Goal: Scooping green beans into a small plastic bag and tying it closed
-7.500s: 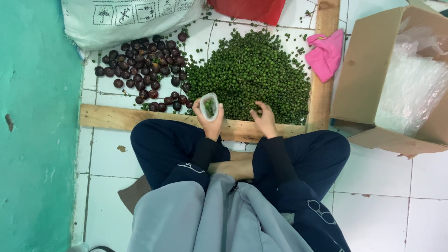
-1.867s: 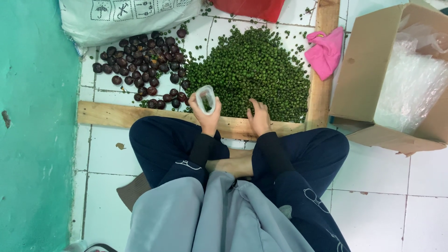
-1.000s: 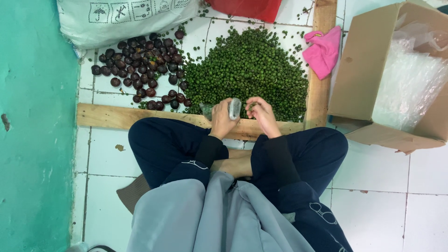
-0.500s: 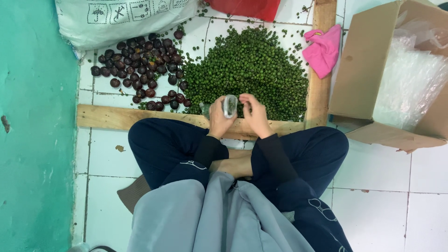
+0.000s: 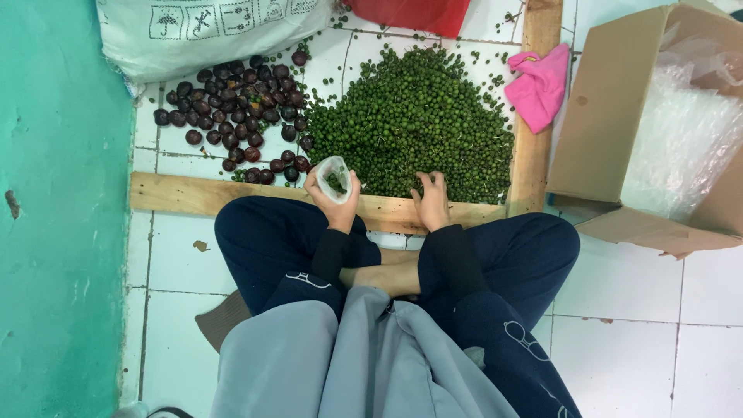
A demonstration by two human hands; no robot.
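Head view: left hand (image 5: 334, 195) grips a clear bag (image 5: 334, 176); right hand (image 5: 431, 197), seemingly curled, digs green berries (image 5: 414, 128).

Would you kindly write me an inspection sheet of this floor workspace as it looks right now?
Surface: white tiled floor, bounded by wooden planks.
Job's things: heap of small green berries; small clear bag with a few berries inside.
Clutter: dark round fruits, white sack, pink cloth, red item at the top edge.
Grips: left hand holds the clear bag; right hand rests fingers in the berry heap.
Cables: nothing seen.
Surroundings: teal wall; open cardboard box with clear plastic wrap.
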